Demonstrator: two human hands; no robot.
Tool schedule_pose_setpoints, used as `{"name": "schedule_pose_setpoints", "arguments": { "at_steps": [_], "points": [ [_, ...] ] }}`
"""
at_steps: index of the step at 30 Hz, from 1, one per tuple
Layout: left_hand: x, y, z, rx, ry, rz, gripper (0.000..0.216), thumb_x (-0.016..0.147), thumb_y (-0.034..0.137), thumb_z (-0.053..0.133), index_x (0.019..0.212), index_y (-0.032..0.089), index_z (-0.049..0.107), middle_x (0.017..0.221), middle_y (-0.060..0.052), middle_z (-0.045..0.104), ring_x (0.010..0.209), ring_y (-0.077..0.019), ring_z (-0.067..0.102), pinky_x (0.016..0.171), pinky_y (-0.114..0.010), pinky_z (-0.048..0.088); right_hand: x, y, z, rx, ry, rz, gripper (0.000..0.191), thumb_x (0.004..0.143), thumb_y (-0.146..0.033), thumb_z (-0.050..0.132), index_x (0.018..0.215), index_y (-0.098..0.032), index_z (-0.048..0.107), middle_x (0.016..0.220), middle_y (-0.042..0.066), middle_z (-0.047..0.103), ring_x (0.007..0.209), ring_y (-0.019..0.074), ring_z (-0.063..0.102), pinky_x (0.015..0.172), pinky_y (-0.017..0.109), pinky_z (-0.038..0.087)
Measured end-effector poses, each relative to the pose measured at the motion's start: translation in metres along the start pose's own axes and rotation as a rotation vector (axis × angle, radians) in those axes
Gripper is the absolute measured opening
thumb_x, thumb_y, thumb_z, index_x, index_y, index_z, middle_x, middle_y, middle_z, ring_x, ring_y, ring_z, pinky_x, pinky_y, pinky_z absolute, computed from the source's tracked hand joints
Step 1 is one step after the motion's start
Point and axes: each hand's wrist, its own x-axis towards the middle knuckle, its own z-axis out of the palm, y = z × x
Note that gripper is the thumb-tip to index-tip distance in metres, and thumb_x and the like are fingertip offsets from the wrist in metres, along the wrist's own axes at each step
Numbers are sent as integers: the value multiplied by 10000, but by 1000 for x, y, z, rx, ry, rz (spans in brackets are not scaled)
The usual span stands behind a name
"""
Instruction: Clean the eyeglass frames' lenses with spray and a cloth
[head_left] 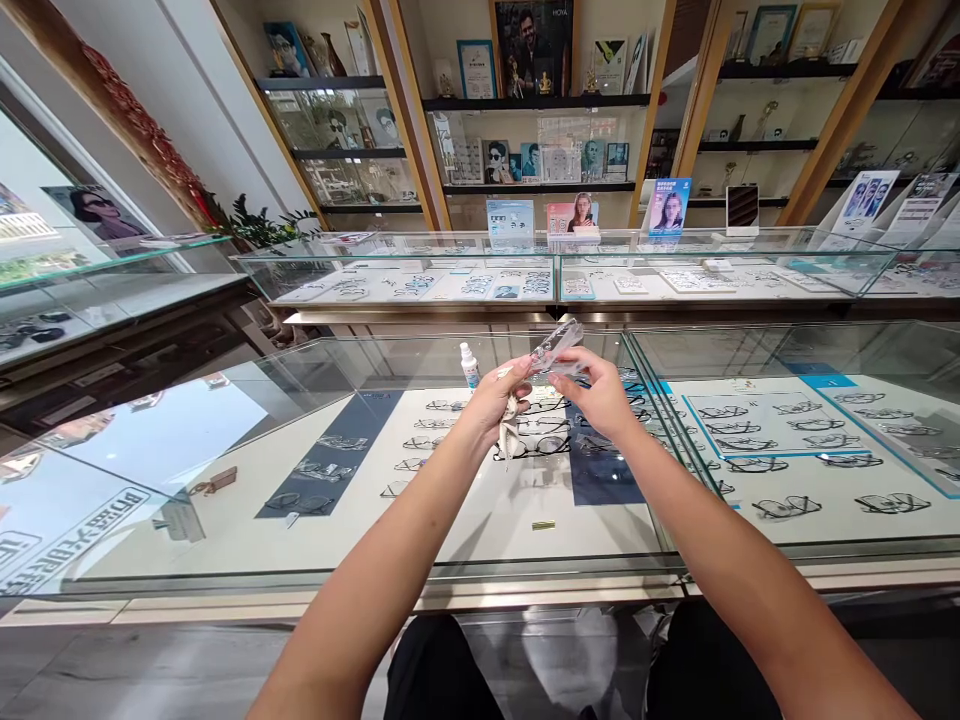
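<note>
Both my hands are raised over a glass display counter [225, 440]. My left hand [496, 395] is closed on a pale cleaning cloth [510, 432] that hangs down from it, and its fingertips touch a pair of clear-framed glasses [556, 347]. My right hand [596, 392] pinches the same glasses from the right side. The glasses tilt up and away from me. A small white spray bottle [469, 366] stands upright on the counter top just left of my left hand.
Under the glass lie several rows of eyeglass frames [780, 425] on white and blue trays. A second glass counter [555, 262] runs behind, with posters and shelves on the back wall. A side counter [112, 255] stands at left. My knees show below the counter edge.
</note>
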Motion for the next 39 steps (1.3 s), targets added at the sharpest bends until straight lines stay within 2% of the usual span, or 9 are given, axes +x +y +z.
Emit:
{"name": "schedule_pose_setpoints", "arguments": {
  "at_steps": [5,10,13,17,19,23,29,34,39],
  "points": [
    [1,-1,-1,-58,-75,-78,657,629,476,1075,1092,122,772,846,6,639,549,-17,421,377,-101,285,2,-2,-2,8,-19,25,348,882,-601,844,961,-266,792,1095,80,832,1065,296,719,974,444,554],
    [0,0,2,-86,-84,-139,611,636,448,1077,1040,123,753,800,30,597,527,-19,415,364,-106,304,0,-3,0,-23,40,3,291,916,-542,810,959,-256,781,1061,72,823,1013,276,710,956,431,535],
    [-1,-2,4,-84,-95,-148,538,701,423,1048,1038,130,750,905,-18,687,531,-17,416,363,-108,297,-2,-2,4,-50,118,10,234,937,-483,774,926,-250,757,980,58,807,954,260,710,924,420,530],
    [-1,-8,6,-46,-102,-116,627,704,489,1042,1140,136,762,1131,-99,765,552,-14,416,377,-123,308,-4,0,10,-44,229,41,215,913,-446,772,868,-250,697,898,39,779,857,234,706,860,393,547],
    [1,-13,6,-13,-56,-56,683,644,540,1060,1106,135,763,989,-61,752,550,-22,415,391,-132,318,-6,0,13,-35,275,45,203,896,-414,768,840,-254,656,899,38,772,842,228,704,841,382,552],
    [3,-20,6,34,9,-10,724,616,638,1035,1049,128,758,667,58,538,528,-44,405,418,-151,323,-8,-3,17,-6,248,19,188,861,-331,734,790,-262,575,896,24,749,819,205,677,822,359,527],
    [-1,-16,8,1,-68,-94,727,637,646,1026,1067,124,761,850,-7,644,546,-27,390,404,-151,278,-7,-6,16,7,203,15,127,813,-277,724,889,-264,623,850,-10,680,814,197,627,798,339,497],
    [-2,-17,10,97,-54,-42,782,547,671,1050,1024,144,725,673,67,503,547,-54,409,442,-156,326,-7,-5,16,38,152,17,162,882,-391,761,893,-256,672,904,22,741,855,214,693,838,361,544],
    [-3,-21,9,295,21,99,796,601,761,976,1063,166,719,591,67,516,546,-93,457,498,-197,347,-7,0,17,-56,265,95,256,852,-480,805,849,-254,684,879,40,761,833,233,705,834,385,568]
  ]
}}
